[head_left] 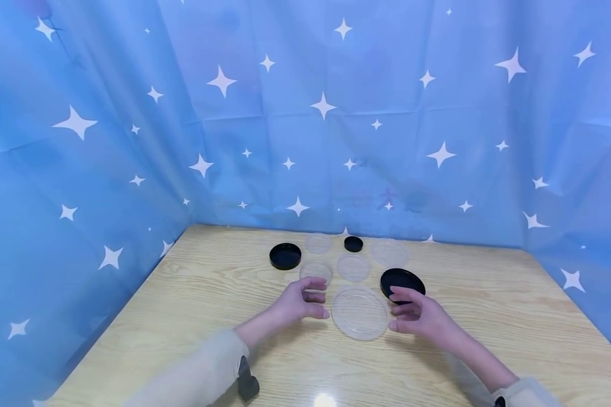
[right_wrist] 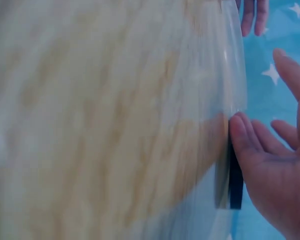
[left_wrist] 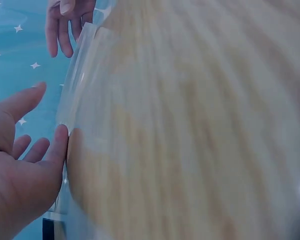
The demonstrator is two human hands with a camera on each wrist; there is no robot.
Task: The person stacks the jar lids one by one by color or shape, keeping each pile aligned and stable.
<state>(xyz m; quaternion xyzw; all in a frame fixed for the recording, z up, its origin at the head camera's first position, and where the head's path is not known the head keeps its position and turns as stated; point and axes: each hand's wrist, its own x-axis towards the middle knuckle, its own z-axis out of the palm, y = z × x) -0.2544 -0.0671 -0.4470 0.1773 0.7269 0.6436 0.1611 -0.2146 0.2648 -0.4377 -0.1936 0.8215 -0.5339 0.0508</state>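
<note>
A large clear shallow round dish [head_left: 360,312] lies on the table between the two hands. Left of it, my left hand [head_left: 301,301] has its fingers loosely bent with a gap to the thumb, and grips nothing. To the dish's right is my right hand [head_left: 422,316], its fingers also spread apart from the thumb and holding nothing. Those right fingertips overlap the near edge of a black round dish [head_left: 402,278]. Behind my left fingers a smaller clear round dish [head_left: 315,269] is partly hidden. The clear dish's rim [left_wrist: 80,75] shows edge-on in the left wrist view.
Farther back are more clear round dishes, one in the middle [head_left: 353,267], one at back left [head_left: 318,243] and one at back right [head_left: 390,252]. A black dish [head_left: 285,256] stands left, a small black one [head_left: 353,243] behind. A blue starred curtain [head_left: 326,141] borders the wooden table [head_left: 193,299].
</note>
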